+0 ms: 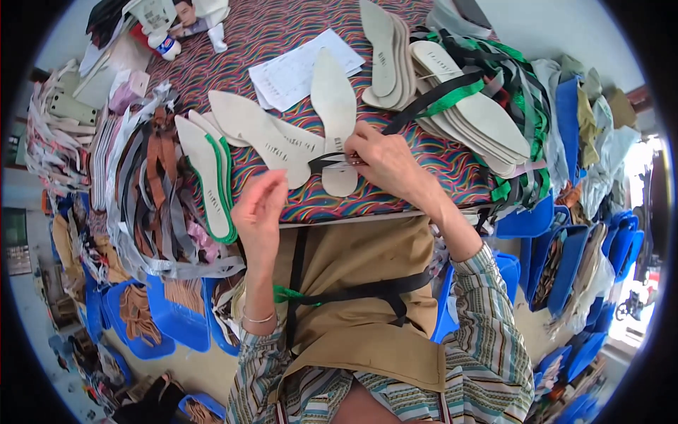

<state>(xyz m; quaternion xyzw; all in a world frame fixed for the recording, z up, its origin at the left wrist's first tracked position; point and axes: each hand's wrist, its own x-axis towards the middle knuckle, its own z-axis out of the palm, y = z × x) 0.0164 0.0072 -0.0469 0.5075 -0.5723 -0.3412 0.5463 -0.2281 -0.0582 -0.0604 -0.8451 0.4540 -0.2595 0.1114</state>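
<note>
My right hand [385, 161] is closed on a black strip [404, 121] that runs back to the bundle on the right. A dark loop of strip [323, 162] sticks out left of its fingertips, and a small dark metal piece by the fingers is too small to make out. Beneath lies a white insole [333, 92], heel towards me. My left hand [261, 201] is raised near the table's front edge, fingers loosely curled and partly apart, with nothing visible in them. Beside it are more white insoles [258, 131] and a green-edged insole [205, 177].
Stacked insoles [470, 106] and black and green strips [526, 92] cover the table's right side. Brown and grey strips [159, 169] hang at its left. Papers [304, 67] lie at the back on the patterned cloth [275, 21]. Blue bins [180, 318] stand below.
</note>
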